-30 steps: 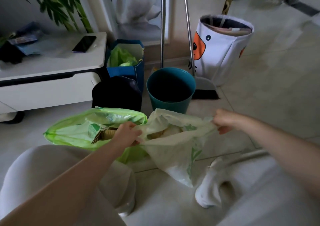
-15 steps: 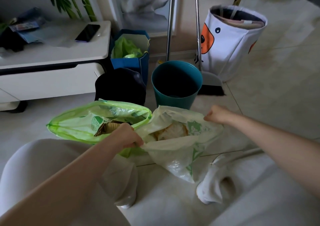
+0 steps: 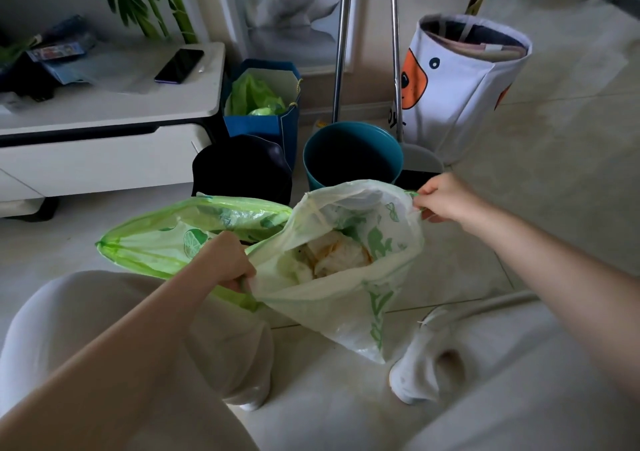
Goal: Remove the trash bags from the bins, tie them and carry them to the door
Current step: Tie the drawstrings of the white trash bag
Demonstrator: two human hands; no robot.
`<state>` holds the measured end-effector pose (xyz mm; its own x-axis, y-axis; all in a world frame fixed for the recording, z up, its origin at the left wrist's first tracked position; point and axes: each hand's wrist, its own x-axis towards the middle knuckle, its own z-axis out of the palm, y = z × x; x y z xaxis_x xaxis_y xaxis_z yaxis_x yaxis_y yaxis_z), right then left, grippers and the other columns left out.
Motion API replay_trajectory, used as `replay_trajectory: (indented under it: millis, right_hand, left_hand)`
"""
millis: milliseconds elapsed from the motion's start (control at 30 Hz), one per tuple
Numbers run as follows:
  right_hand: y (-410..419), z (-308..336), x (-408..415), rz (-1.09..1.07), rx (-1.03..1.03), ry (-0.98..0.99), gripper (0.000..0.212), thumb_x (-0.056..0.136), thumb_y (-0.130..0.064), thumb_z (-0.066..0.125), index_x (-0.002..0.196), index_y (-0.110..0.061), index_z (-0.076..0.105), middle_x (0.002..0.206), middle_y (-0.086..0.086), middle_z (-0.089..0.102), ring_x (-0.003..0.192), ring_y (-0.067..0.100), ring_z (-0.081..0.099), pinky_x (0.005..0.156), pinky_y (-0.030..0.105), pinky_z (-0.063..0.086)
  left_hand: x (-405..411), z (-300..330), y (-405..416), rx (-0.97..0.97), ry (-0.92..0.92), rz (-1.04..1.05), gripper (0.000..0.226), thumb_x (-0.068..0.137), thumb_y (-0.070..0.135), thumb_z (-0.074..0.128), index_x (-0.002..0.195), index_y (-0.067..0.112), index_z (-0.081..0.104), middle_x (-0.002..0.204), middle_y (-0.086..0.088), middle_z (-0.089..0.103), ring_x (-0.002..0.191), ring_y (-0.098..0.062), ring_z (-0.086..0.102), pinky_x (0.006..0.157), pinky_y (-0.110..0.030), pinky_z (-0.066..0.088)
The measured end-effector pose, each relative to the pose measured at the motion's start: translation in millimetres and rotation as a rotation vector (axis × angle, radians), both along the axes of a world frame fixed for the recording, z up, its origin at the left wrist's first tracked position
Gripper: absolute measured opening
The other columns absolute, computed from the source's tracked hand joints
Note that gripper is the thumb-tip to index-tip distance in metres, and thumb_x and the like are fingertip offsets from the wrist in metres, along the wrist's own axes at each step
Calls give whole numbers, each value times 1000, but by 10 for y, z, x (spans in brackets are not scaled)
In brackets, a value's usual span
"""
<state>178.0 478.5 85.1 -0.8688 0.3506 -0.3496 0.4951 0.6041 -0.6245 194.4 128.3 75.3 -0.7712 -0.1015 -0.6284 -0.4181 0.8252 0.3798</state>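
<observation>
A: Status? Teal bin empty; its pale bag lies on the floor just before it.

B: Your left hand and right hand pinch opposite rim edges. Untied; green bag and carrying remain.

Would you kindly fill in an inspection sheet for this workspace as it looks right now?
Surface: tiled floor, bare around the bins.
Job's things: pale bag held open, trash inside; green bag beside it, untied; teal bin unlined; black bin.
Clutter: blue gift bag, dustpan, white basket, phone on cabinet.
Grippers: left hand and right hand grip the pale bag's rim.
Cables: nothing seen.
Surroundings: plant, curtain.
</observation>
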Motion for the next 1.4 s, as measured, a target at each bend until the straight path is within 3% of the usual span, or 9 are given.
replay_trajectory:
  millis: [167, 233, 300, 500, 800, 967, 1100, 1267, 1400]
  right_hand:
    - [65, 167, -12, 13, 70, 25, 13, 83, -3, 62, 77, -4, 73, 80, 16, 72, 76, 34, 69, 76, 42, 60]
    - [95, 219, 5, 2, 87, 15, 12, 84, -5, 62, 83, -5, 74, 81, 14, 72, 77, 32, 70, 76, 43, 60]
    - [95, 254, 18, -7, 29, 8, 14, 87, -8, 60, 79, -7, 72, 75, 10, 69, 69, 23, 66, 72, 38, 59]
    - [-51, 491, 82, -12, -305, 110, 14, 84, -13, 59, 75, -11, 70, 85, 8, 73, 81, 19, 69, 76, 35, 57]
    - [-392, 1083, 326, 148, -684, 671, 12, 90, -6, 58, 85, -13, 66, 77, 1, 65, 73, 15, 62, 78, 31, 56]
    - [-541, 1025, 354, 132, -575, 636, 16, 90, -10, 58, 80, -18, 67, 61, -6, 66, 61, 11, 61, 72, 34, 55]
    - [-637, 975, 378, 156, -575, 548, 16, 92, -8, 56, 82, -17, 65, 71, -2, 71, 65, 12, 68, 70, 30, 56]
    - [-740, 1004, 441, 213, -528, 485, 9, 87, -8, 64, 81, -16, 64, 83, 11, 74, 82, 27, 72, 81, 38, 59]
    - [-796, 1011, 478, 200, -454, 469, 4, 85, -15, 68, 84, -13, 64, 82, 14, 73, 78, 28, 70, 78, 38, 58]
  left_hand:
    - [80, 141, -29, -121, -116, -110, 17, 72, 3, 77, 83, -8, 69, 61, -11, 73, 49, -19, 69, 56, -30, 60]
    - [98, 204, -46, -94, -170, -118, 16, 73, 3, 78, 83, -7, 70, 58, -8, 72, 42, -13, 65, 44, -23, 54]
    - [96, 250, -54, -2, -165, -99, 15, 75, 4, 78, 85, -4, 73, 66, -9, 74, 47, -13, 67, 47, -22, 55]
    - [66, 432, 180, 449, 148, 112, 15, 81, 5, 72, 96, 3, 70, 81, -15, 75, 71, -21, 73, 76, -35, 60]
    - [109, 1210, 772, 921, 761, 115, 6, 84, 2, 69, 87, 7, 68, 81, -12, 73, 67, -20, 71, 59, -27, 59]
    - [81, 1189, 890, 806, 666, 17, 6, 86, 8, 68, 92, 9, 68, 89, -8, 75, 65, -20, 73, 52, -27, 57]
    - [144, 1172, 979, 803, 636, -86, 12, 93, 6, 58, 96, 12, 68, 96, -3, 74, 69, -20, 74, 53, -30, 60]
    - [178, 1192, 1081, 727, 656, -195, 34, 95, -1, 44, 108, 22, 65, 109, 5, 71, 74, -15, 74, 58, -37, 61]
    - [241, 1153, 1133, 658, 742, -296, 44, 91, -3, 43, 123, 21, 60, 118, 9, 66, 81, -11, 72, 60, -35, 62]
